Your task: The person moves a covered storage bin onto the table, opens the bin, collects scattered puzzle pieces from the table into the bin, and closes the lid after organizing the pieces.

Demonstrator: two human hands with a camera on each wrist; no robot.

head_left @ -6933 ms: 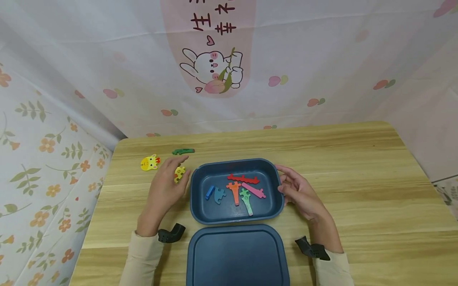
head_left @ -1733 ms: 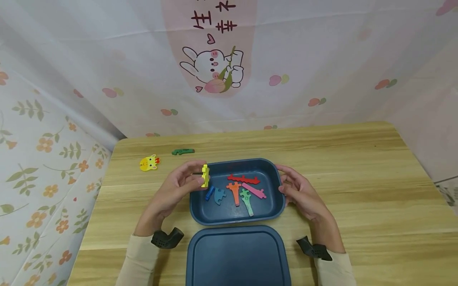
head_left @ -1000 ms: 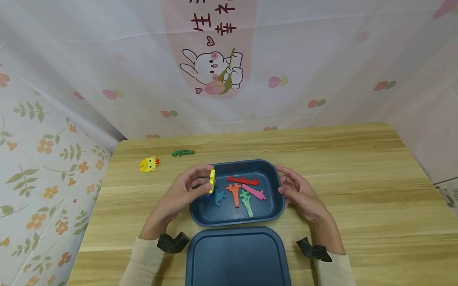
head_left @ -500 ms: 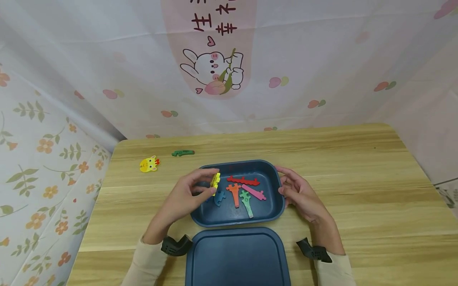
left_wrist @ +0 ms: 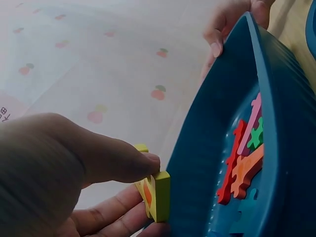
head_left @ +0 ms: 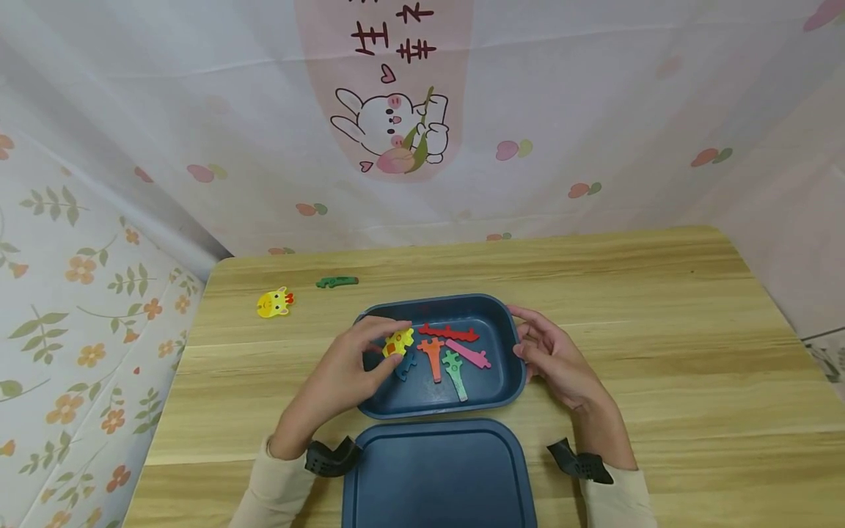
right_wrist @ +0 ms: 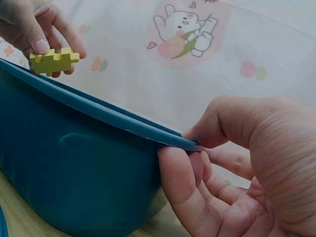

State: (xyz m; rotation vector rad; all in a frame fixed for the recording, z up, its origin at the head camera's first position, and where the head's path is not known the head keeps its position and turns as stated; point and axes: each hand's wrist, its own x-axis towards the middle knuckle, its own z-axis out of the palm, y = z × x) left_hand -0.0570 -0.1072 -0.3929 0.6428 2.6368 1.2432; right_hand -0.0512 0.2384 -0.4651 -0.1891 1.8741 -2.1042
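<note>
My left hand (head_left: 350,364) pinches a yellow jigsaw puzzle piece (head_left: 399,342) with an orange patch between thumb and fingers. It is over the left part of a dark blue plastic box (head_left: 495,400), above the rim in the right wrist view. Inside the box lie a red piece (head_left: 449,334), an orange piece (head_left: 433,358), a pink piece (head_left: 469,353), a green piece (head_left: 455,375) and a blue piece (head_left: 405,367), partly covered by the yellow one. At the box's right end, my right hand (head_left: 557,357) grips the rim (right_wrist: 148,132) between thumb and fingers.
A dark blue lid (head_left: 439,477) lies flat in front of the box. On the wooden table (head_left: 660,352), a yellow giraffe-head piece (head_left: 275,302) and a dark green piece (head_left: 337,281) lie behind and left of the box. A printed curtain (head_left: 561,110) hangs at the back.
My left hand has picked the yellow piece off the table, carried it right over the box and turned its patterned face upward. My right hand has stayed at the rim.
</note>
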